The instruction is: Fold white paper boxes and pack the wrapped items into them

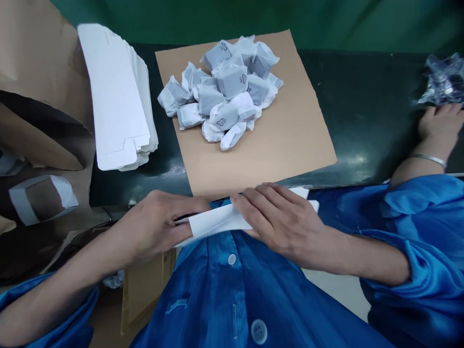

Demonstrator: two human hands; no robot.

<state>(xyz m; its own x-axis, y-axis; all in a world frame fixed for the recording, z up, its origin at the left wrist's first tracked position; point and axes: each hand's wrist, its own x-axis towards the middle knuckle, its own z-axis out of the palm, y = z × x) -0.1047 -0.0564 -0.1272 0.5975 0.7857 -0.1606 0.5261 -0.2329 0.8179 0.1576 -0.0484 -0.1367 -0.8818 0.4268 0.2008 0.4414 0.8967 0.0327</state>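
A flat white paperboard carton lies across my front, held low near the table's edge. My left hand grips its left end, and my right hand presses over its right part, hiding much of it. Beyond my hands, a heap of grey-white paper-wrapped parts sits on a brown cardboard sheet. A stack of flat white carton blanks lies to the left of the sheet. Neither hand touches the heap or the stack.
The table is a dark green surface. At the right, a co-worker's hand with a metal bangle rests beside a clear plastic bag. Brown paper and an open cardboard box crowd the left side.
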